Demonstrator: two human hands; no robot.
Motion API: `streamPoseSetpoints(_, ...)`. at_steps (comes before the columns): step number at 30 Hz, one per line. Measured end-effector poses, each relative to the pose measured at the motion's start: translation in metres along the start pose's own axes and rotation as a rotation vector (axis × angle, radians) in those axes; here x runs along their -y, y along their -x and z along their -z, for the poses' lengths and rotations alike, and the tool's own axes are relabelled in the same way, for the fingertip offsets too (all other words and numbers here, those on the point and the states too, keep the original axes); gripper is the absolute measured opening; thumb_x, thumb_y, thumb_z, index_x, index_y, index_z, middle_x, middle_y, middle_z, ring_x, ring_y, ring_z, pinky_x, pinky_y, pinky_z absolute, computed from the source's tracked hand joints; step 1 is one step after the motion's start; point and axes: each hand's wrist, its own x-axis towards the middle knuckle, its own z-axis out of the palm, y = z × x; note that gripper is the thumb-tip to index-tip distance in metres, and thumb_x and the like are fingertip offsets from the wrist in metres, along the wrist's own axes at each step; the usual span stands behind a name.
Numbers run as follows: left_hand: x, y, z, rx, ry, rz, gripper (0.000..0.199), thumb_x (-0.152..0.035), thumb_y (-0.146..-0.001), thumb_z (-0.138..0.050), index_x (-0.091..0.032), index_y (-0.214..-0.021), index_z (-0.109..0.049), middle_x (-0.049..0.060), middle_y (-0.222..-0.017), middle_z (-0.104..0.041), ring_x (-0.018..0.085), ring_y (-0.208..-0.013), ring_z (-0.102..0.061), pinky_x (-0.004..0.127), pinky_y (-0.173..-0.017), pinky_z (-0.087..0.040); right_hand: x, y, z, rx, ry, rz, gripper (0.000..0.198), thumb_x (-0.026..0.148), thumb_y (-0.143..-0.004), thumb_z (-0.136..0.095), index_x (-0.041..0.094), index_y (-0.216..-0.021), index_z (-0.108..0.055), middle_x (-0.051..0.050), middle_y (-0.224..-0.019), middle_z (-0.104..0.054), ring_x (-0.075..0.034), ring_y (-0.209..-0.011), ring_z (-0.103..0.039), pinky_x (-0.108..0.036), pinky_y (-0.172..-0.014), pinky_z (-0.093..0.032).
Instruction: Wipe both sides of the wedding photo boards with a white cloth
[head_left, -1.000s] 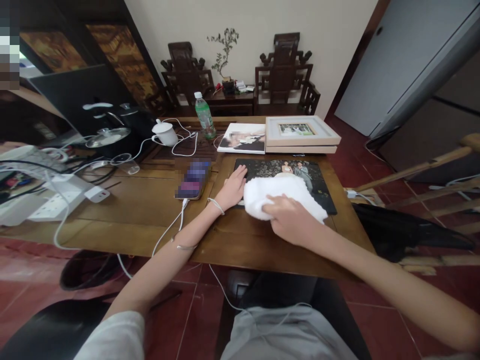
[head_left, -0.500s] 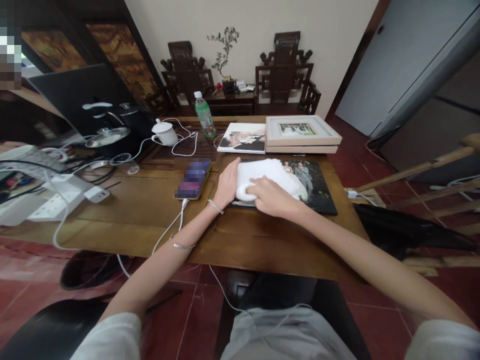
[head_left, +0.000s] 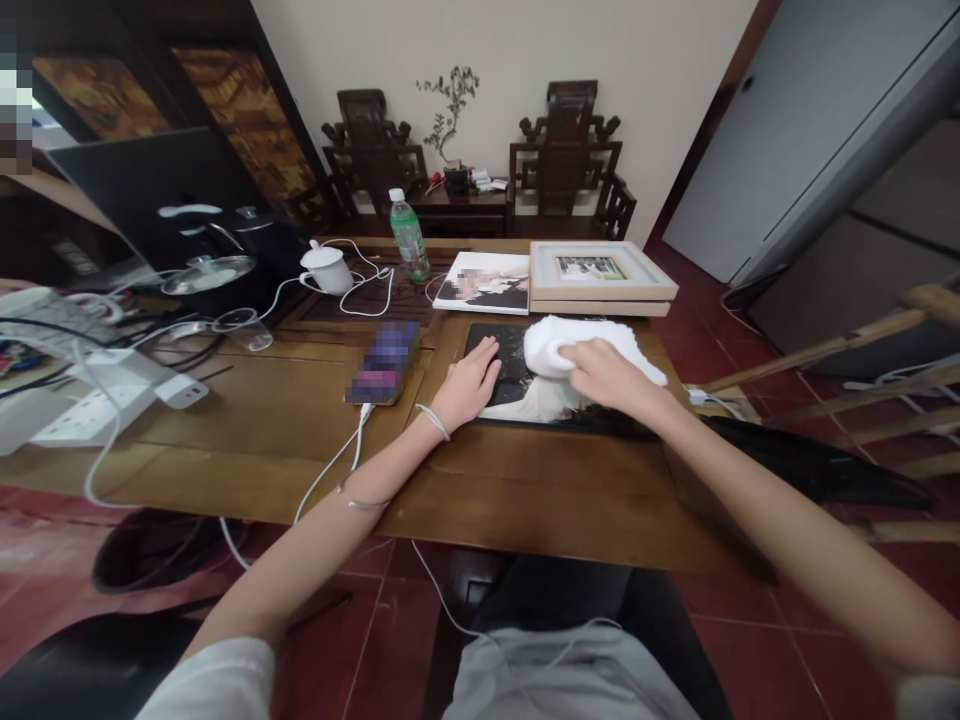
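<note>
A dark photo panel [head_left: 551,400] lies flat on the wooden table, with a pale dress showing along its lower part. My right hand [head_left: 611,375] grips a white cloth [head_left: 592,345], which is bunched at its left end and spread over the panel's right half. The cloth hides much of the picture beneath it. At the panel's left edge rests my left hand [head_left: 471,383], fingers stretched out and holding nothing. Left of that hand lies a phone [head_left: 386,365] with a white cable plugged in.
Behind the panel are a white-edged photo print [head_left: 484,283] and stacked light wood frames [head_left: 604,275]. A green bottle [head_left: 409,238] and a lidded white cup [head_left: 327,268] stand at the back. Power strips [head_left: 112,395] and cables crowd the left side.
My right hand has slid the white cloth rightward across the panel, uncovering its left part. My left hand stays at the left edge, its fingers now lying flatter.
</note>
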Motion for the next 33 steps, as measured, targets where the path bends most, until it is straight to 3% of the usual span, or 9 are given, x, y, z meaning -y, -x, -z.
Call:
streamPoseSetpoints(4,0.003,-0.001,-0.002,0.027,-0.034,-0.017,0.042,-0.024,-0.100,-0.036,-0.009,-0.135,-0.056,0.015,-0.150,-0.048,0.025,-0.145,-0.039,0.048,-0.118,-0.035,0.004,-0.059,-0.003,-0.091,-0.068,-0.031,0.022,0.004,-0.071,-0.042,0.017,-0.076,-0.060,-0.010,-0.079,-0.065,-0.022,-0.074,-0.054,-0.029,-0.066,-0.032)
streamPoseSetpoints(8,0.007,-0.001,-0.002,0.014,-0.048,-0.031,0.041,-0.024,-0.100,-0.038,-0.011,-0.134,-0.057,0.015,-0.149,-0.050,0.026,-0.142,-0.044,0.048,-0.117,-0.038,0.033,-0.108,-0.003,-0.024,-0.072,0.106,0.030,0.004,-0.074,-0.042,0.012,-0.088,-0.067,-0.014,-0.099,-0.071,-0.025,-0.088,-0.060,-0.030,-0.073,-0.037)
streamPoseSetpoints(11,0.008,-0.001,-0.001,0.010,-0.049,-0.049,0.041,-0.023,-0.099,-0.040,-0.012,-0.135,-0.056,0.015,-0.145,-0.054,0.026,-0.136,-0.050,0.048,-0.114,-0.041,0.052,-0.125,-0.004,0.054,0.003,0.230,0.033,0.004,-0.075,-0.043,0.011,-0.095,-0.070,-0.016,-0.107,-0.071,-0.026,-0.095,-0.061,-0.031,-0.077,-0.039)
streamPoseSetpoints(14,0.009,-0.001,-0.001,0.012,-0.046,-0.051,0.041,-0.023,-0.099,-0.041,-0.011,-0.135,-0.056,0.015,-0.145,-0.054,0.026,-0.136,-0.050,0.048,-0.115,-0.041,0.054,-0.126,-0.004,0.064,0.055,0.216,0.034,0.006,-0.078,-0.044,0.011,-0.099,-0.070,-0.019,-0.109,-0.070,-0.028,-0.097,-0.062,-0.031,-0.076,-0.040)
streamPoseSetpoints(18,0.009,0.000,-0.001,0.014,-0.035,-0.034,0.041,-0.023,-0.098,-0.041,-0.011,-0.134,-0.057,0.014,-0.149,-0.050,0.026,-0.141,-0.044,0.048,-0.118,-0.037,0.029,-0.110,0.000,0.044,0.076,0.073,0.033,0.008,-0.081,-0.043,0.010,-0.101,-0.069,-0.020,-0.108,-0.070,-0.029,-0.096,-0.062,-0.032,-0.077,-0.041)
streamPoseSetpoints(27,0.006,0.001,-0.001,0.020,-0.006,-0.006,0.041,-0.023,-0.098,-0.041,-0.012,-0.135,-0.056,0.015,-0.151,-0.048,0.026,-0.144,-0.039,0.052,-0.118,-0.034,-0.081,-0.025,0.010,-0.097,0.086,-0.066,0.020,0.007,-0.071,-0.043,0.019,-0.072,-0.059,-0.012,-0.081,-0.067,-0.026,-0.080,-0.057,-0.034,-0.073,-0.039)
streamPoseSetpoints(30,0.006,0.001,-0.001,0.013,-0.003,0.008,0.041,-0.023,-0.098,-0.041,-0.014,-0.135,-0.055,0.014,-0.151,-0.047,0.025,-0.145,-0.039,0.052,-0.118,-0.034,-0.085,0.007,0.008,-0.110,0.113,-0.086,0.021,0.005,-0.069,-0.042,0.021,-0.067,-0.055,-0.010,-0.072,-0.063,-0.026,-0.074,-0.057,-0.035,-0.071,-0.041)
streamPoseSetpoints(33,0.006,0.002,-0.002,0.002,0.000,0.012,0.040,-0.023,-0.097,-0.041,-0.015,-0.134,-0.056,0.013,-0.151,-0.047,0.025,-0.145,-0.039,0.052,-0.118,-0.034,-0.062,0.048,0.000,-0.059,0.104,-0.076,0.024,0.003,-0.069,-0.040,0.022,-0.068,-0.055,-0.012,-0.074,-0.065,-0.027,-0.076,-0.062,-0.038,-0.073,-0.046)
